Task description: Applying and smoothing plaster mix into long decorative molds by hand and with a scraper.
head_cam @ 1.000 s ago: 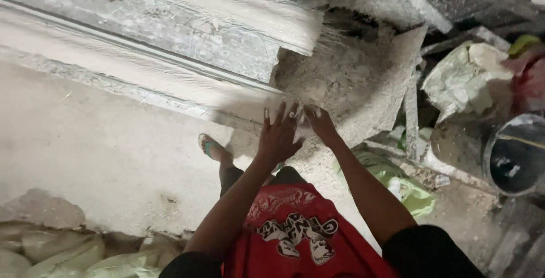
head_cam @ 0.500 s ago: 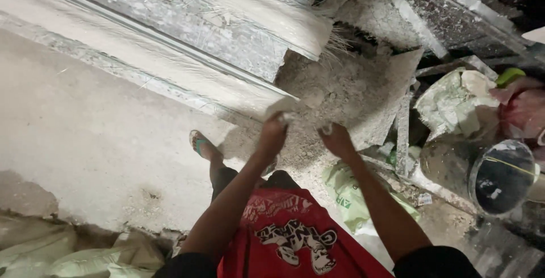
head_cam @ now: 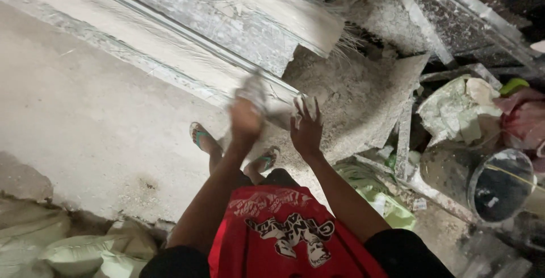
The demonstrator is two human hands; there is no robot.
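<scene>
Best done low over the grey powder heap [head_cam: 363, 93] at one o'clock, left hand [head_cam: 248, 116] (motion-blurred, grip unreadable) brushing against right hand [head_cam: 306, 130], fingers spread, empty, dust falling back on heap.

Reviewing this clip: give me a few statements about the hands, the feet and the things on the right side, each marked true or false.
1. Both hands are raised in front of the person, above a heap of grey powder. True.
2. The left hand is sharp and still. False: it is blurred by motion, and whether it holds anything cannot be told.
3. The right hand has its fingers spread, dusted white. True.
4. The person is barefoot. False: a green sandal shows on one foot.
5. A round dark bucket stands at the right. True.
6. The shirt is blue. False: it is red with a printed design.
</scene>
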